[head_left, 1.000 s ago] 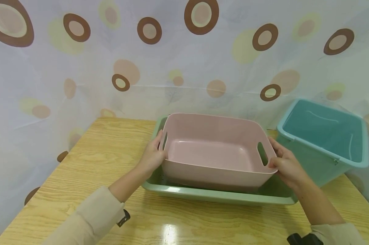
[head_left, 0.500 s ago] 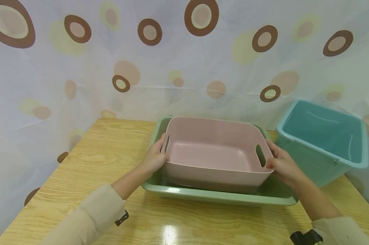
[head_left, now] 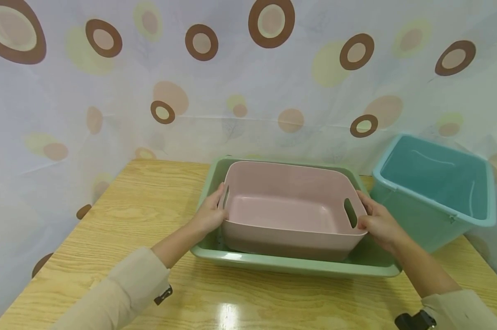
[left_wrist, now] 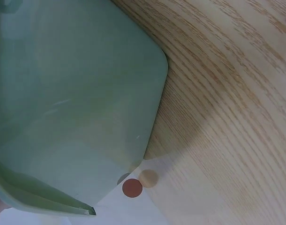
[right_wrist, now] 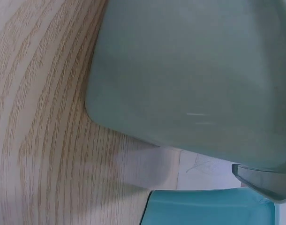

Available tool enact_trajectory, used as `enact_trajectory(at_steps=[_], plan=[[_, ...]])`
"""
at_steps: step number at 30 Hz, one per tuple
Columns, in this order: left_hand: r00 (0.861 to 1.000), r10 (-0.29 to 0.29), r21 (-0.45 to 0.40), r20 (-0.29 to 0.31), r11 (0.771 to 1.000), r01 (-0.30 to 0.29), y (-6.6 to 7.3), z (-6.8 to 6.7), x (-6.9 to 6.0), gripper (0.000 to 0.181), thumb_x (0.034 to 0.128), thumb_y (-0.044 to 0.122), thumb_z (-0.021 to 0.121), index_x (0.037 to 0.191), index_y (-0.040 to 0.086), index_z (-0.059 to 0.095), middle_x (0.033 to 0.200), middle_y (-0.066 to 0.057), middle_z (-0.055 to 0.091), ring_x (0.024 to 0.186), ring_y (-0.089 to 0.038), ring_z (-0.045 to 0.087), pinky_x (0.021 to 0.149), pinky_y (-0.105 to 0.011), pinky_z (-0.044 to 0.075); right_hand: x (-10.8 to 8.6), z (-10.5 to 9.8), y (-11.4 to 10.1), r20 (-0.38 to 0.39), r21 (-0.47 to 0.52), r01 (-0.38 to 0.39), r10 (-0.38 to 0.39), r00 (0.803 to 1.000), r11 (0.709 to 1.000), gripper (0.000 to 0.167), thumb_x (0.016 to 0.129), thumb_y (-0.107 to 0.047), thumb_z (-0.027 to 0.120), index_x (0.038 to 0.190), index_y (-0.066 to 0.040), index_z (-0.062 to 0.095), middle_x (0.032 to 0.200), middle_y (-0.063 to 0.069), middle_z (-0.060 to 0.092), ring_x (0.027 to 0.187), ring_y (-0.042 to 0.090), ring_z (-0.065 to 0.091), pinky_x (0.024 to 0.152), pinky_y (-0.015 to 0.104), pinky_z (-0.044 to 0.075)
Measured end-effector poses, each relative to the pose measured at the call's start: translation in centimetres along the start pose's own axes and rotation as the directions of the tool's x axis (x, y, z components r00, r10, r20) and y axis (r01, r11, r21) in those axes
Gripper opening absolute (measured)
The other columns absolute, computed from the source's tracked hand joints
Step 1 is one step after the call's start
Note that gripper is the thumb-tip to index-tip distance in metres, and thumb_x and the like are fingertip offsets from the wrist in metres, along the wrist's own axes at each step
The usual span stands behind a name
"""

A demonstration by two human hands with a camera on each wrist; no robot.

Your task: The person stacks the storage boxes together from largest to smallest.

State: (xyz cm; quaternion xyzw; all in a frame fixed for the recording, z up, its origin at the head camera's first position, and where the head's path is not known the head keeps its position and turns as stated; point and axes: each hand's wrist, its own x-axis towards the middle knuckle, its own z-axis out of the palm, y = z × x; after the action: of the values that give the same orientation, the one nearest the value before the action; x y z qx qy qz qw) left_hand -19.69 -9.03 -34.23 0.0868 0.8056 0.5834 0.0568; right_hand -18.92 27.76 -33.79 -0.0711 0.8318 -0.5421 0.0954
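A pink plastic basin [head_left: 287, 211] with oval handle holes sits within a larger green basin [head_left: 298, 266]; whether its bottom touches is hidden. My left hand [head_left: 209, 214] grips the pink basin's left end at the handle hole, thumb near the front corner. At the opposite end, my right hand [head_left: 379, 224] holds the rim beside the other hole, its thumb inside and its fingers mostly out of sight behind the wall. Both wrist views are mostly filled by the green basin's outer wall [left_wrist: 72, 93]. Nothing lies inside the pink basin.
A teal bin [head_left: 434, 183] stands close on the right, its rim higher than the green basin. The wood-grain table [head_left: 137, 220] extends to the left and in front. A dotted cloth [head_left: 232, 91] hangs behind.
Both hands have lowered the pink basin a little into the green one, and it has become more level. The green basin and the teal bin have stayed in place.
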Motion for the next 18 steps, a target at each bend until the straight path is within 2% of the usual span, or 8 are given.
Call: enact_trajectory(at_steps=[12, 18], plan=[[1.000, -0.011, 0.039, 0.004, 0.999, 0.011, -0.08, 0.33, 0.10, 0.090, 0.0626, -0.015, 0.045, 0.145, -0.008, 0.008, 0.154, -0.022, 0.005, 0.143, -0.033, 0.004, 0.116, -0.045, 0.007, 0.12, 0.01, 0.40, -0.008, -0.004, 0.020, -0.020, 1.000, 1.000, 0.089, 0.070, 0.012, 0.041, 0.145, 0.006, -0.006, 0.152, 0.028, -0.003, 0.136, 0.041, 0.006, 0.075, 0.013, 0.035], [0.999, -0.005, 0.062, 0.038, 0.998, 0.003, -0.18, 0.19, -0.33, 0.092, 0.0624, -0.014, 0.044, 0.145, -0.009, 0.003, 0.154, -0.023, 0.000, 0.142, -0.035, 0.001, 0.115, -0.046, 0.004, -0.01, 0.06, 0.42, 0.011, -0.104, 0.025, -0.024, 1.000, 0.994, 0.091, 0.069, 0.011, 0.043, 0.144, 0.007, -0.009, 0.151, 0.030, -0.007, 0.135, 0.042, 0.008, 0.074, 0.013, 0.034]])
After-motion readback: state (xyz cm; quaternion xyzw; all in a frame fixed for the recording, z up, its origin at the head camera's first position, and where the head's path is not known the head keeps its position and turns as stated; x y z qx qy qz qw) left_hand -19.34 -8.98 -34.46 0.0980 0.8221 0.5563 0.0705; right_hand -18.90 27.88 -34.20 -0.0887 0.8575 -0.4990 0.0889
